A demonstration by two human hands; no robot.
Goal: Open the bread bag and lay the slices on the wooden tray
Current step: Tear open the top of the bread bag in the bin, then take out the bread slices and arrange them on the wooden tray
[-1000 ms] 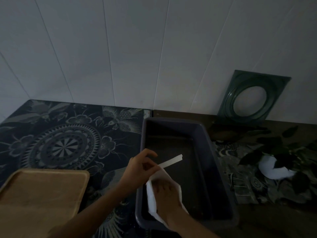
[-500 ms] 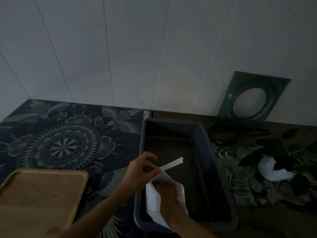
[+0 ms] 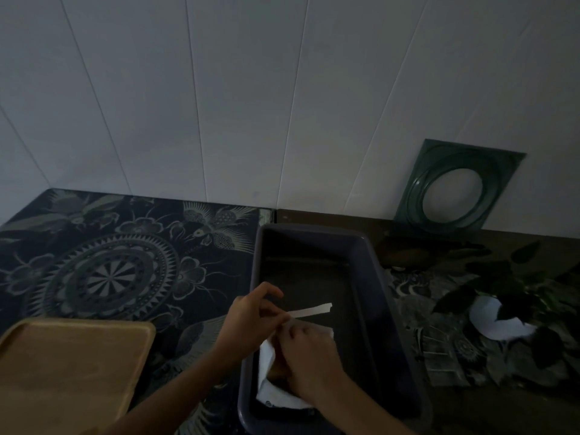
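Note:
A white bread bag [image 3: 269, 394] lies in the near left corner of a dark grey plastic tub [image 3: 373, 277]. My left hand [image 3: 251, 315] pinches the bag's upper edge, and a white strip sticks out to the right from its fingers. My right hand [image 3: 309, 356] covers the bag's open mouth, fingers at brown bread that shows dimly inside. The wooden tray [image 3: 72, 368] sits bare at the lower left on the patterned cloth.
A dark floral cloth [image 3: 110, 265] covers the left counter. A green square frame [image 3: 455, 186] with a round hole leans on the white wall at the right. A leafy plant in a white pot [image 3: 499, 321] stands at the far right.
My right hand has drawn back out of the bag and now lies over its mouth. My left hand keeps its pinch on the bag's edge. The view has shifted a little.

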